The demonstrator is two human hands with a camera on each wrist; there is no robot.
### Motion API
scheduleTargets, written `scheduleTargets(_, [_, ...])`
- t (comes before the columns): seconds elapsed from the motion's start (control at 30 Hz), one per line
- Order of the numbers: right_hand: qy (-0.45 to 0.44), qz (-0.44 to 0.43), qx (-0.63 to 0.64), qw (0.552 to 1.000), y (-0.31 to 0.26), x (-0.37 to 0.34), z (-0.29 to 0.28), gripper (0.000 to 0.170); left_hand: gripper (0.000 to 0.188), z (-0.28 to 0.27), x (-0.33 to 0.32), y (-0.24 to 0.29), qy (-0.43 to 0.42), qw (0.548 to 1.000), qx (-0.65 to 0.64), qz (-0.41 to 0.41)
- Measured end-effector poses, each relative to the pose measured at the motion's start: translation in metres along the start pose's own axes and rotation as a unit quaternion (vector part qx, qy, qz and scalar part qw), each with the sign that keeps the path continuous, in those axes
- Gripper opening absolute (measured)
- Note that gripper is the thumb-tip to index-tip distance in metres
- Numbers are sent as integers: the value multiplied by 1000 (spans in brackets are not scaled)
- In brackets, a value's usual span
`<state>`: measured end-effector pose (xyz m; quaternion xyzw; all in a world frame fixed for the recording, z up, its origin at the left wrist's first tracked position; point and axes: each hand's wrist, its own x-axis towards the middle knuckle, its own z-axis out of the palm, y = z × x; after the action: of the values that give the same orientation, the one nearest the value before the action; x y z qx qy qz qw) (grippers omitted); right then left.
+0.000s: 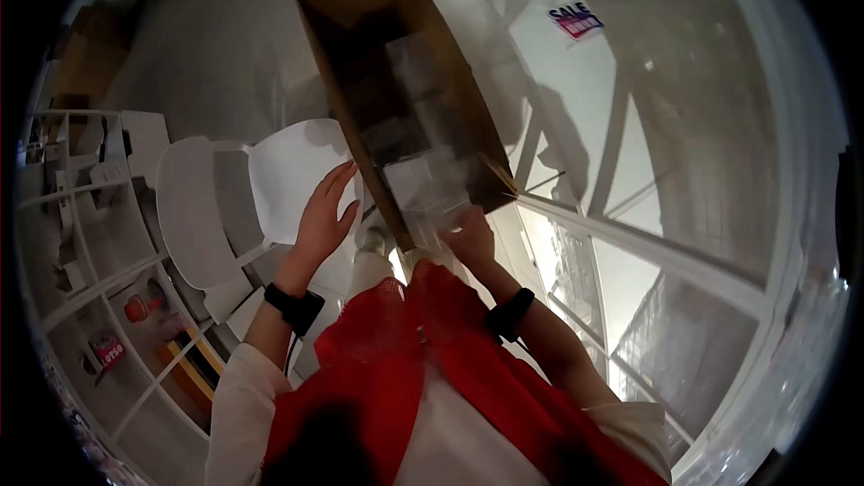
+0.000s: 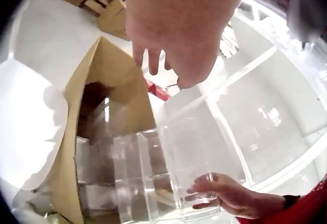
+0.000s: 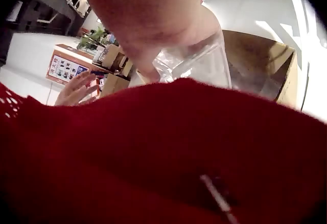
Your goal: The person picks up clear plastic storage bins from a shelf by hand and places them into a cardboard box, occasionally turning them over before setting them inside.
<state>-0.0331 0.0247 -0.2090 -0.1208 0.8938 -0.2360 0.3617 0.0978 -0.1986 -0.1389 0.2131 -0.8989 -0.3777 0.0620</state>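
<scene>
A clear plastic box with compartments (image 2: pixel 145 165) is tilted over the near end of an open cardboard carton (image 1: pixel 315 36). My right hand (image 1: pixel 470 238) grips the box's near edge, its fingers curled at the rim in the left wrist view. Beside the carton's left side, my left hand (image 1: pixel 326 216) is held with its fingers extended and the thumb apart, holding nothing. More clear plastic pieces (image 2: pixel 97 198) lie inside the carton. In the right wrist view, red cloth (image 3: pixel 153 147) hides much of the scene, and part of the clear box shows below the wrist.
A white chair (image 1: pixel 301 171) stands left of the carton. White shelving (image 1: pixel 99 279) with small goods runs along the left. On the right are white-framed panels (image 1: pixel 684 270) and a SALE sign (image 1: pixel 576 20). Other cardboard boxes (image 2: pixel 112 17) sit farther off.
</scene>
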Motion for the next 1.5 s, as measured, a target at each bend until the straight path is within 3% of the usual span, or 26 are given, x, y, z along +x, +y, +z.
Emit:
scheduleTargets(0.23, [92,-77,-21,993,-12,105,11,55,55,104,76,-170,134,981,21,-140])
scheduleTargets(0.33, [71,-76,41,994,-39,141,21,56,64,133,126,-230,164,926,-7,-340])
scheduleTargets(0.43, [82,-87,65,991,-65,177,47,57,67,134,172,-265,118,909,-8,-400])
scheduleTargets(0.47, [89,-91,69,989,-73,191,58,58,58,115,190,-247,78,912,-27,-401])
scheduleTargets(0.57, [106,-160,73,979,-93,240,101,61,47,110,219,-277,43,919,40,-390])
scheduleTargets(0.67, [116,-186,53,974,-112,302,156,65,39,125,223,-304,114,935,-19,-337])
scheduleTargets(0.77, [170,-181,-13,968,-129,365,205,67,33,135,226,-300,126,916,7,-382])
scheduleTargets(0.97, [134,-107,-65,983,-107,462,269,60,35,120,208,-312,142,932,-56,-328])
scheduleTargets(1.0, [75,-43,-74,994,-106,471,271,58,35,120,207,-313,140,930,-81,-330])
scheduleTargets(1.1, [173,-55,-133,974,-93,487,289,65,36,121,209,-312,133,920,-127,-346])
scheduleTargets(1.2, [217,-103,-135,961,-96,489,299,64,38,127,214,-303,128,912,-121,-371])
scheduleTargets(1.3, [182,-67,-111,975,-99,488,304,64,41,124,216,-301,124,901,-126,-395])
scheduleTargets(1.5, [206,-113,-28,972,-49,474,328,72,45,122,212,-306,115,901,-145,-392])
